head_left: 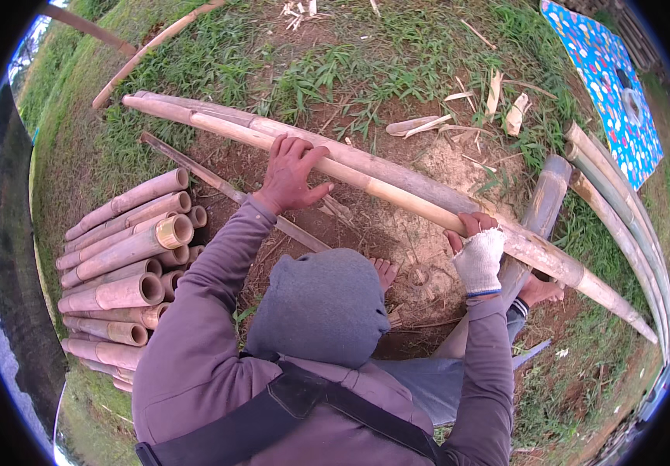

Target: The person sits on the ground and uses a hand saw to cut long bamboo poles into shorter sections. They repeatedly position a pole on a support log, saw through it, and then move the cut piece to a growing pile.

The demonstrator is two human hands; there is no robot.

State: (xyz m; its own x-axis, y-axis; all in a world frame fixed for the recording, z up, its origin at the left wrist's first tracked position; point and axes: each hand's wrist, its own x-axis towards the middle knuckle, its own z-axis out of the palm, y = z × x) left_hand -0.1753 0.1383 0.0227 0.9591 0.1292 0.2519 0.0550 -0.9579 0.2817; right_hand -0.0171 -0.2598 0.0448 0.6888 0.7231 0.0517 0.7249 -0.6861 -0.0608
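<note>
Two long bamboo poles lie side by side across the view, slanting down to the right. The nearer one is a slimmer, paler bamboo pole; behind it runs a thicker greyish bamboo pole. My bare left hand has its fingers bent over the slimmer pole, thumb apart on the near side. At that pole's right end, my right hand, in a white fingerless glove, curls its fingers around it. The thicker pole crosses a stout bamboo piece near my right hand. My palms' undersides are hidden.
Cut bamboo tubes are stacked at the left. A narrow bamboo strip lies on the soil. Long curved bamboo poles lie at the right beside a blue patterned cloth. Bamboo scraps and sawdust are scattered on the ground.
</note>
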